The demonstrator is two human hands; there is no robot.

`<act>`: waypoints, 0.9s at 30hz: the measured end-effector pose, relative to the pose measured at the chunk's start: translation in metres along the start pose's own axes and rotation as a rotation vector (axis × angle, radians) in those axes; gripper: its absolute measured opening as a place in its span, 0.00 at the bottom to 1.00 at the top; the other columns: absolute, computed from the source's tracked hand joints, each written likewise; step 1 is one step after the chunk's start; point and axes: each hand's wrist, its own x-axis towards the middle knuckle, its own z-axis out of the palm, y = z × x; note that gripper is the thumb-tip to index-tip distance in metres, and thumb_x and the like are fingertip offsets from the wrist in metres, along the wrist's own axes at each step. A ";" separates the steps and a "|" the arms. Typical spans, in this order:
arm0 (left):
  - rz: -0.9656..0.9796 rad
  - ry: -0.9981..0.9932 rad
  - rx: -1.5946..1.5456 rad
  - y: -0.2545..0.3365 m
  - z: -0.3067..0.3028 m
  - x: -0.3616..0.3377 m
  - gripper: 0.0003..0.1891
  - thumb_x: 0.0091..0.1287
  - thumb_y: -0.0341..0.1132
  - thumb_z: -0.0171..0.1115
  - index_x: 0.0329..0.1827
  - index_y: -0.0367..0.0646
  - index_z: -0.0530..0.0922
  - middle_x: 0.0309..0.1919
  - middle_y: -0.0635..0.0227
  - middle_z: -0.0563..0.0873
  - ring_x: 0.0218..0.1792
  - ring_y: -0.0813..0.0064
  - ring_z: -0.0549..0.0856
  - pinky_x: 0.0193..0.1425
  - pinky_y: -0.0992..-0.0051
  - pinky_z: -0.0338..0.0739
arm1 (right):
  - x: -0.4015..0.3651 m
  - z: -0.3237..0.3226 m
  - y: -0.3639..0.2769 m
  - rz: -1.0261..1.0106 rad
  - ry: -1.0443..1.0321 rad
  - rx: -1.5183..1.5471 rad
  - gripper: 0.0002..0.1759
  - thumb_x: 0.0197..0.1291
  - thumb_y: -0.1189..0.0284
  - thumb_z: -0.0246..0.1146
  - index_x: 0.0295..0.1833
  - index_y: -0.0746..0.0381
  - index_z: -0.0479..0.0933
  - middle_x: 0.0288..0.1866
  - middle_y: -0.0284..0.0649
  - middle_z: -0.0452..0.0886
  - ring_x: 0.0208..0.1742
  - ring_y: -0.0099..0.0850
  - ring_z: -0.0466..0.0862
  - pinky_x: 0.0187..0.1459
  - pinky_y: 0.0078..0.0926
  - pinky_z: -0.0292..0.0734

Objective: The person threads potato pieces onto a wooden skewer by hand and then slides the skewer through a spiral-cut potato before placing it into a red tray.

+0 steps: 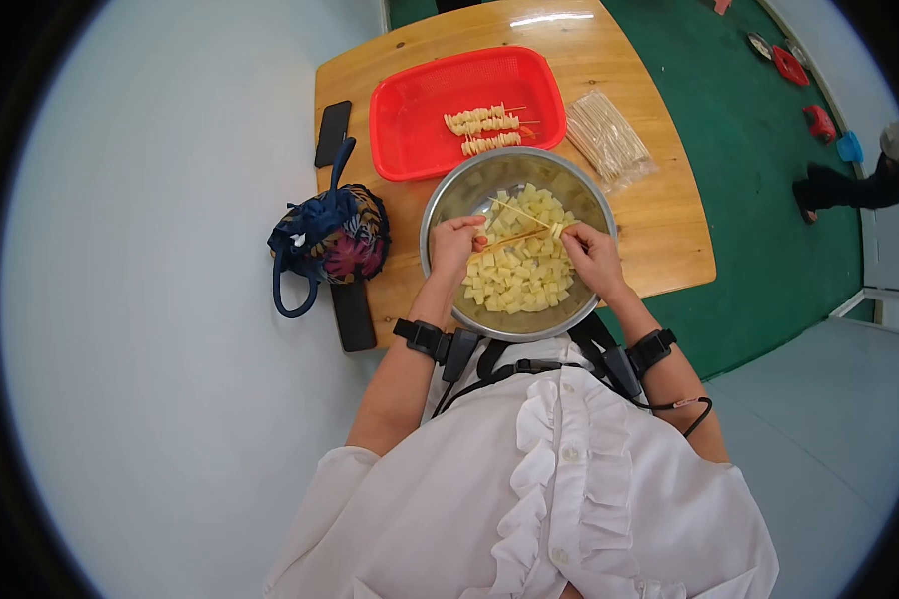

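Note:
A large metal bowl (pixel 440 190) at the table's near edge holds many pale yellow cubes (pixel 524 285), which look like potato. Over its left side, my left hand (pixel 456 245) is closed on the end of a thin wooden skewer (pixel 514 240). My right hand (pixel 591 258), above the bowl's right side, pinches a pale cube (pixel 556 231) at the skewer's other end. Whether the tip has pierced that cube, I cannot make out. Another thin stick (pixel 517 211) slants across the cubes between my hands.
Behind the bowl stands a red plastic basket (pixel 400 130) with several loaded skewers (pixel 489 125). A clear bag of bare skewers (pixel 609 138) lies to its right. Left are a patterned handbag (pixel 340 235), a black phone (pixel 334 133) and another dark flat object (pixel 353 314). A person (pixel 859 185) is at far right.

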 end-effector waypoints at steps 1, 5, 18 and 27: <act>-0.001 0.003 0.003 -0.001 0.000 0.000 0.10 0.59 0.20 0.48 0.39 0.30 0.78 0.26 0.61 0.80 0.20 0.78 0.78 0.23 0.83 0.72 | 0.000 0.000 0.000 0.000 0.001 0.003 0.08 0.57 0.72 0.58 0.33 0.68 0.76 0.18 0.41 0.74 0.19 0.23 0.72 0.23 0.21 0.65; 0.010 0.010 -0.004 0.000 0.001 0.000 0.11 0.59 0.20 0.48 0.42 0.29 0.76 0.27 0.60 0.80 0.24 0.77 0.79 0.26 0.82 0.74 | 0.000 0.000 0.002 0.003 0.003 -0.004 0.08 0.57 0.72 0.58 0.34 0.68 0.76 0.18 0.41 0.74 0.19 0.23 0.72 0.23 0.21 0.66; -0.081 -0.054 -0.166 -0.014 -0.014 0.011 0.13 0.65 0.35 0.56 0.44 0.32 0.74 0.36 0.61 0.80 0.35 0.71 0.80 0.41 0.74 0.79 | 0.000 0.001 0.000 -0.009 0.022 -0.024 0.08 0.56 0.72 0.58 0.34 0.67 0.76 0.18 0.41 0.74 0.18 0.24 0.72 0.22 0.21 0.66; -0.287 -0.027 -0.618 -0.017 -0.016 0.018 0.17 0.67 0.40 0.52 0.42 0.30 0.72 0.39 0.54 0.78 0.46 0.58 0.78 0.52 0.64 0.77 | -0.001 0.002 0.001 -0.025 0.026 -0.032 0.08 0.56 0.72 0.59 0.34 0.67 0.76 0.18 0.42 0.74 0.18 0.26 0.73 0.22 0.22 0.66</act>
